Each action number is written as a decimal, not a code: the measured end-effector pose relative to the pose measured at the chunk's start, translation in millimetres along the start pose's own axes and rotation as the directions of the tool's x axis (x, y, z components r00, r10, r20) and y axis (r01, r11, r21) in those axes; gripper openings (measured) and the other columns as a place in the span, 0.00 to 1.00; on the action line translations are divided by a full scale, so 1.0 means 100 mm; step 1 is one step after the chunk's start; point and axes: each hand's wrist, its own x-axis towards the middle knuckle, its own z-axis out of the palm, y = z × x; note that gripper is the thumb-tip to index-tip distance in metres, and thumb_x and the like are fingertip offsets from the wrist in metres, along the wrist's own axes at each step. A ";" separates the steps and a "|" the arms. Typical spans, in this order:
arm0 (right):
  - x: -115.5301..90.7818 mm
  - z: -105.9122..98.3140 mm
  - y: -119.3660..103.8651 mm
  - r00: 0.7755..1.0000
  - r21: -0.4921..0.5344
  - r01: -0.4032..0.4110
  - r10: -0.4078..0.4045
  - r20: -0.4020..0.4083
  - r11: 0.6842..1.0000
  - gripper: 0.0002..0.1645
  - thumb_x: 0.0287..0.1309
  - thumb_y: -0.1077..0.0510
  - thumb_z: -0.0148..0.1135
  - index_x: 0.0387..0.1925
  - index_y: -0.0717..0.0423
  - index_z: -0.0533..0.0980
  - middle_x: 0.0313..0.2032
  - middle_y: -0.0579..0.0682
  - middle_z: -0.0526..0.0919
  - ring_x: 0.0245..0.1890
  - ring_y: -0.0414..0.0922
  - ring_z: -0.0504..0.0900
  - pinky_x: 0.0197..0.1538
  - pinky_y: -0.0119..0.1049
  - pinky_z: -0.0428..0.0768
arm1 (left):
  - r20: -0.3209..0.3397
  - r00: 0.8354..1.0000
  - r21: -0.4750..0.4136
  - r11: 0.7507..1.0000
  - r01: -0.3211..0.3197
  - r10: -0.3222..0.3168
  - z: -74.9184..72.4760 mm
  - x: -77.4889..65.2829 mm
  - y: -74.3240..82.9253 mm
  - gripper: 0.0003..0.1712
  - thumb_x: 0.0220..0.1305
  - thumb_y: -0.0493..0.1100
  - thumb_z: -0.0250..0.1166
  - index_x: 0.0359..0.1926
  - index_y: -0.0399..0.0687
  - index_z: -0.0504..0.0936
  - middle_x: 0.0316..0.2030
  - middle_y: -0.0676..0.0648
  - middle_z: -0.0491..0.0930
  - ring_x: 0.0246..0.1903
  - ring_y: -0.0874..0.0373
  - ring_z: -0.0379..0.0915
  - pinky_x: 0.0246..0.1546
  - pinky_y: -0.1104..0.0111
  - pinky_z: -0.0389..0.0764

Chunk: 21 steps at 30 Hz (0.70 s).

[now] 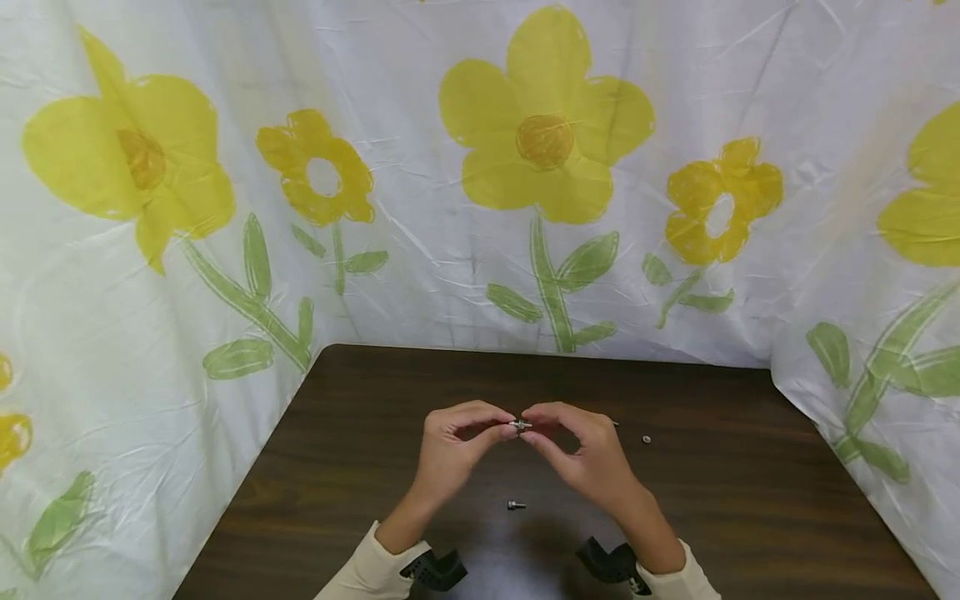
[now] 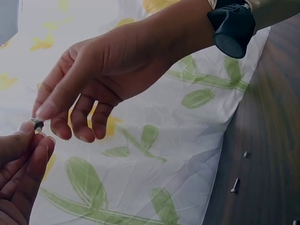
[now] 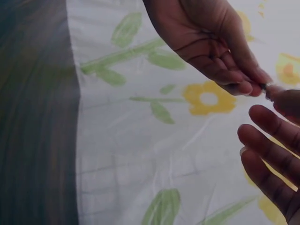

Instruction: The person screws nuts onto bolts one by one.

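Between the two hands, above the table, is a small metal bolt [image 1: 521,426], mostly covered by fingertips. My left hand [image 1: 450,454] pinches one end of it with thumb and index finger. From the other side, my right hand [image 1: 592,458] closes its thumb and index fingertips on the same piece. A dark ring-like part shows on the bolt [image 2: 37,124] in the left wrist view; whether it is a nut is too small to tell. In the right wrist view the left hand [image 3: 211,47] reaches in from the top, and the right hand's other fingers [image 3: 272,145] are spread.
Another bolt [image 1: 516,505] lies on the dark wooden table [image 1: 337,467] nearer the body. Beyond the right hand are a small nut [image 1: 647,439] and a screw [image 2: 235,185], partly hidden in the head view. A flowered curtain [image 1: 420,275] hangs around the table's edges.
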 end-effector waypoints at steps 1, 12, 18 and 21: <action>0.01 0.00 0.01 1.000 0.000 0.021 -0.021 -0.007 1.000 0.16 0.54 0.70 0.74 0.45 0.61 0.82 0.38 0.52 0.88 0.34 0.44 0.88 0.37 0.33 0.86 | 0.001 1.000 -0.007 1.000 0.002 -0.002 0.00 0.00 0.00 0.07 0.58 0.27 0.72 0.38 0.36 0.89 0.34 0.41 0.87 0.33 0.49 0.85 0.34 0.60 0.88; -0.04 0.02 0.00 0.999 -0.032 -0.025 0.026 0.029 0.999 0.10 0.61 0.68 0.69 0.43 0.57 0.81 0.34 0.48 0.87 0.29 0.39 0.84 0.36 0.27 0.82 | 0.017 1.000 -0.017 1.000 0.005 -0.004 0.02 -0.03 -0.01 0.06 0.59 0.29 0.73 0.39 0.36 0.88 0.34 0.40 0.87 0.33 0.49 0.85 0.34 0.59 0.88; -0.04 0.03 -0.02 0.994 -0.087 -0.082 0.088 0.066 0.993 0.09 0.65 0.69 0.64 0.40 0.52 0.80 0.28 0.41 0.82 0.25 0.34 0.77 0.31 0.25 0.77 | 0.022 0.999 0.016 0.999 -0.037 0.037 0.04 -0.03 -0.03 0.06 0.57 0.28 0.74 0.37 0.36 0.89 0.32 0.38 0.86 0.32 0.55 0.85 0.32 0.60 0.87; -0.04 0.04 -0.02 0.991 -0.110 -0.108 0.116 0.062 0.988 0.11 0.64 0.71 0.63 0.36 0.51 0.79 0.25 0.39 0.79 0.23 0.33 0.75 0.28 0.25 0.75 | 0.026 0.999 0.031 0.998 -0.049 0.048 0.04 -0.03 -0.05 0.07 0.57 0.28 0.73 0.37 0.37 0.89 0.32 0.38 0.86 0.32 0.55 0.85 0.31 0.61 0.87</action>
